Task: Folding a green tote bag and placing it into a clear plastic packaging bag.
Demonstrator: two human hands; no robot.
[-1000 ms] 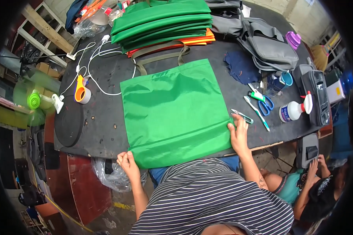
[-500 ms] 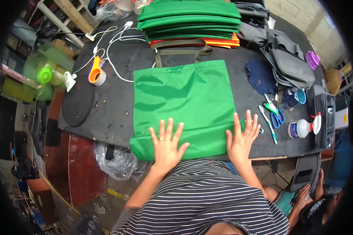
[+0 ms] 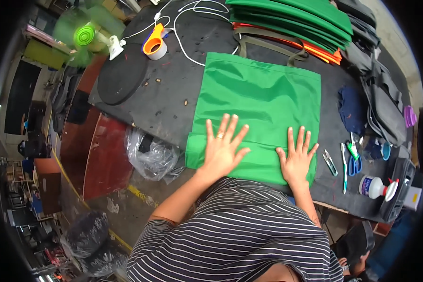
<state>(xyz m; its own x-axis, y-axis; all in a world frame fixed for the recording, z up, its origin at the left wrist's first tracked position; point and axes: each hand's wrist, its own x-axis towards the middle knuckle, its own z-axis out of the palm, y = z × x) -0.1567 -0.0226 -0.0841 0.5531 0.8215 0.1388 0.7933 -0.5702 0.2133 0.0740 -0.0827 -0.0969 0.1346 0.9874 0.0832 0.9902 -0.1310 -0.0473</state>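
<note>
A green tote bag (image 3: 263, 94) lies flat on the black worktable, its olive handles (image 3: 268, 46) stretched toward the far side. My left hand (image 3: 222, 148) rests on the bag's lower left part, fingers spread and palm down; a ring is on one finger. Lower right on the bag lies my right hand (image 3: 297, 159), flat and with its fingers apart. Neither hand grips anything. A fold runs across the bag near its bottom edge, partly covered by both hands. Thread snips (image 3: 330, 162) lie just right of my right hand.
Behind the bag rise stacked green bags (image 3: 291, 19) over orange ones (image 3: 322, 51). On the right are a toothbrush (image 3: 344, 168), blue scissors (image 3: 355, 165), a spray bottle (image 3: 372, 186) and grey bags (image 3: 385, 98). To the left are a tape dispenser (image 3: 155, 46) and a running green fan (image 3: 84, 35).
The view has turned and shifted, so the table sits differently in it. My hands have moved farther up the bag from its near edge; my right hand now uncovers the thread snips.
</note>
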